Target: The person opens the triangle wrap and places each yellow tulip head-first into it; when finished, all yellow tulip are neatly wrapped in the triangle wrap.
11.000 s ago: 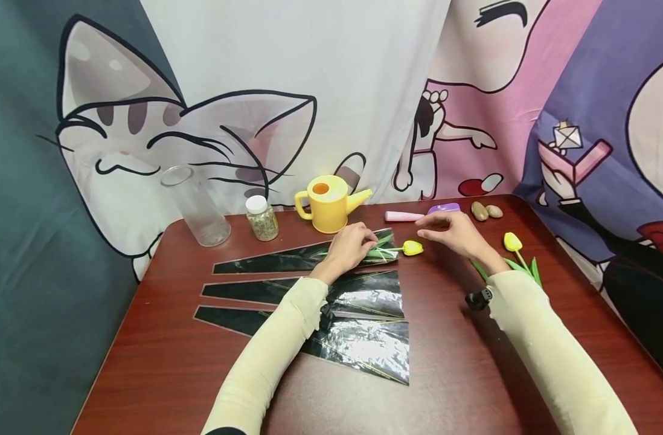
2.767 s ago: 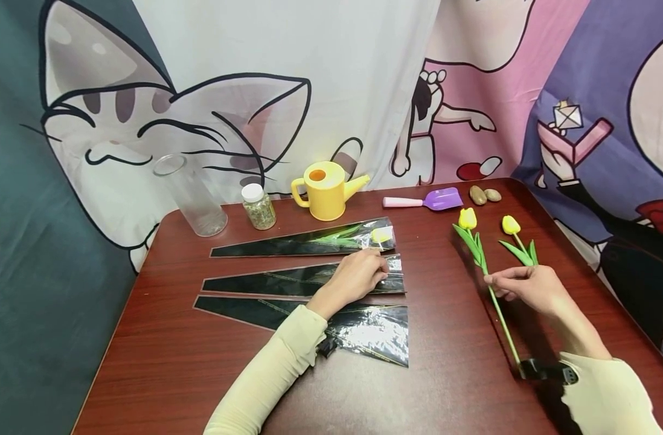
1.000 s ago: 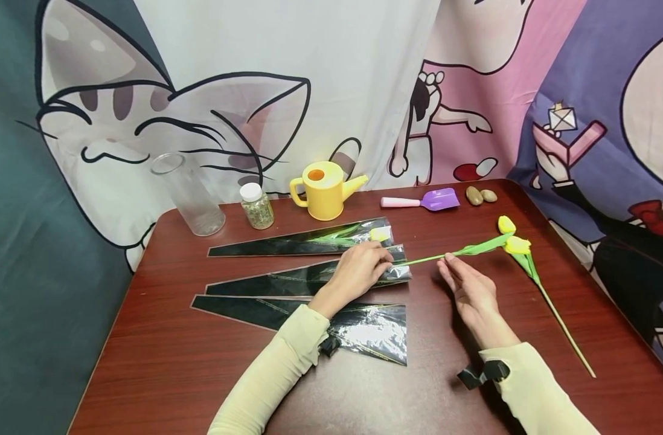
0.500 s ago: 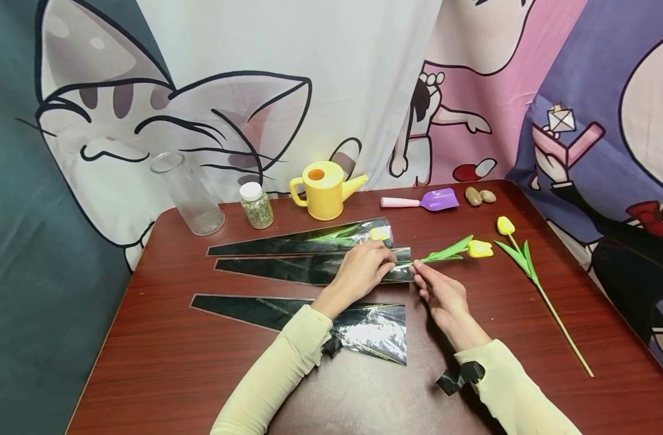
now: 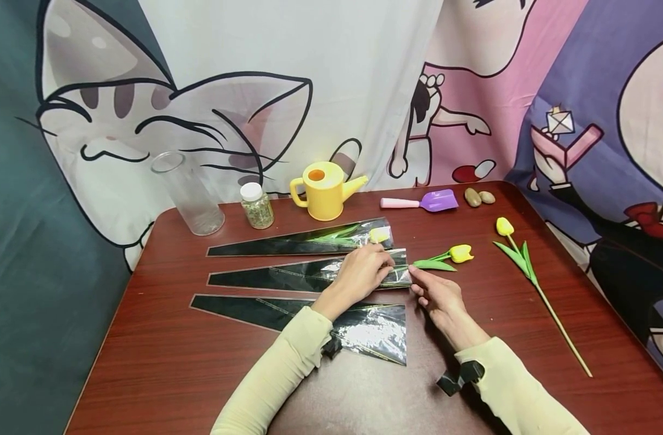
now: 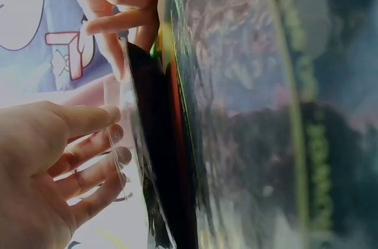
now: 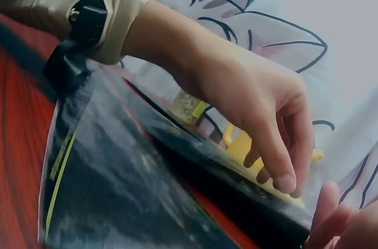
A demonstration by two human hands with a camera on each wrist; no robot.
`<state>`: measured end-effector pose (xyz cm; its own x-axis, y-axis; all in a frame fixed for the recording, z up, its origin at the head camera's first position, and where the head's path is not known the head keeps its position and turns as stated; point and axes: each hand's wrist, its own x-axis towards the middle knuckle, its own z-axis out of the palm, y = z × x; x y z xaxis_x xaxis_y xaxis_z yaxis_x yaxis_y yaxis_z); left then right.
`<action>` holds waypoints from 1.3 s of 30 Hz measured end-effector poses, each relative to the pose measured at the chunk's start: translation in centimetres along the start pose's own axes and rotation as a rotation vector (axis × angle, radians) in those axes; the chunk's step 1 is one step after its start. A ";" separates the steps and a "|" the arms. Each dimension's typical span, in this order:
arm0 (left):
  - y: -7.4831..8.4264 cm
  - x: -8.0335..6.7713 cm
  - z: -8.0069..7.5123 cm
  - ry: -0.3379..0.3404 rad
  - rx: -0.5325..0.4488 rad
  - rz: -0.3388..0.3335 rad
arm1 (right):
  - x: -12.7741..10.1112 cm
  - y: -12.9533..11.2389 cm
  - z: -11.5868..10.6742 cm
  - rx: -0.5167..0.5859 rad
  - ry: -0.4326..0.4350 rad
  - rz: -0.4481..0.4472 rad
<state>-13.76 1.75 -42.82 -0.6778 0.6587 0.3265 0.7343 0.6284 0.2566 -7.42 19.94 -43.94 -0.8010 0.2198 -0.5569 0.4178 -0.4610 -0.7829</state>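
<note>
My left hand (image 5: 361, 269) pinches the clear film lip of the middle flower sleeve (image 5: 266, 278), a tapered black-backed plastic one; the left wrist view shows thumb and fingers on the film (image 6: 112, 137). My right hand (image 5: 440, 296) is at the sleeve's wide mouth, its fingertips pinching a yellow tulip (image 5: 461, 253) at its leaves. The tulip's stem runs into the sleeve, while bloom and leaf tips stick out to the right. Behind lies a sleeve (image 5: 277, 244) with a tulip inside; in front lies a flat sleeve (image 5: 375, 338). Another yellow tulip (image 5: 532, 272) lies at the right.
Along the back stand a clear glass cylinder (image 5: 192, 202), a white-lidded jar (image 5: 258, 208) and a yellow watering can (image 5: 325, 196). A purple trowel (image 5: 439, 200) and two stones (image 5: 473, 197) lie to their right. A printed curtain (image 5: 288, 42) hangs behind the table.
The first tulip now lies inside the back sleeve. My right hand has picked up another tulip and moved it left, its stem into the middle sleeve's mouth. My left hand shifted to the middle sleeve.
</note>
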 end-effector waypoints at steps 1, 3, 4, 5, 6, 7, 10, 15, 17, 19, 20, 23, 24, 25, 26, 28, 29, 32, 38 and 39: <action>0.0 0.0 0.0 -0.003 -0.001 -0.001 | 0.0 0.0 -0.1 -0.003 0.000 -0.013; -0.1 0.0 0.1 -0.009 -0.003 -0.003 | 0.2 -0.1 -0.4 -0.008 -0.007 -0.051; -0.1 0.0 0.2 -0.009 -0.003 -0.004 | 0.3 -0.2 -0.6 -0.016 -0.013 -0.074; -0.1 0.0 0.2 -0.008 -0.003 -0.003 | 0.4 -0.4 -0.9 -0.019 -0.020 -0.098; -0.1 0.0 0.3 -0.008 -0.002 -0.003 | 0.5 -0.7 -1.3 -0.018 -0.033 -0.124; -0.2 0.0 0.3 -0.007 -0.002 -0.003 | 0.6 -1.1 -1.7 -0.015 -0.046 -0.151; -0.2 0.0 0.4 -0.006 -0.002 -0.004 | 1.1 -2.6 -3.1 0.001 -0.083 -0.228; -0.3 0.1 0.3 -0.019 -0.030 -0.030 | 2.0 -5.4 -5.2 -0.135 -0.116 -0.436; -0.3 0.1 0.2 -0.023 -0.039 -0.037 | 2.6 -6.4 -5.8 -0.372 -0.105 -0.588; -0.3 0.2 0.2 -0.026 -0.039 -0.039 | 3.2 -7.1 -6.3 -0.677 -0.085 -0.786; -0.3 0.1 0.2 -0.027 -0.038 -0.038 | 3.5 -7.4 -6.5 -0.825 -0.072 -0.893; -0.3 0.1 0.2 -0.032 -0.037 -0.037 | 4.5 -8.1 -6.8 -1.156 -0.102 -1.188; -0.3 0.1 0.2 -0.034 -0.034 -0.037 | 4.8 -8.3 -6.9 -1.218 -0.142 -1.261; -0.3 0.1 0.2 -0.036 -0.033 -0.036 | 5.1 -8.4 -6.9 -1.267 -0.185 -1.315; -0.2 0.1 0.2 -0.036 -0.033 -0.034 | 5.4 -8.5 -6.9 -1.309 -0.231 -1.357; -0.2 0.1 0.2 -0.035 -0.033 -0.031 | 5.8 -8.5 -7.0 -1.376 -0.307 -1.412; -0.2 0.1 0.2 -0.034 -0.032 -0.030 | 6.0 -8.5 -7.0 -1.400 -0.337 -1.426; -0.2 0.2 0.2 -0.030 -0.031 -0.027 | 6.6 -8.4 -7.0 -1.457 -0.397 -1.446; -0.2 0.2 0.2 -0.035 -0.035 -0.036 | 7.2 -8.2 -7.0 -1.517 -0.444 -1.451; -0.2 0.2 0.2 -0.036 -0.036 -0.038 | 7.3 -8.1 -7.0 -1.524 -0.442 -1.451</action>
<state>-14.04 1.81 -42.98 -0.7054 0.6499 0.2830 0.7087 0.6384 0.3004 -13.64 31.29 -43.55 -0.7168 -0.5777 0.3906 -0.6723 0.7211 -0.1673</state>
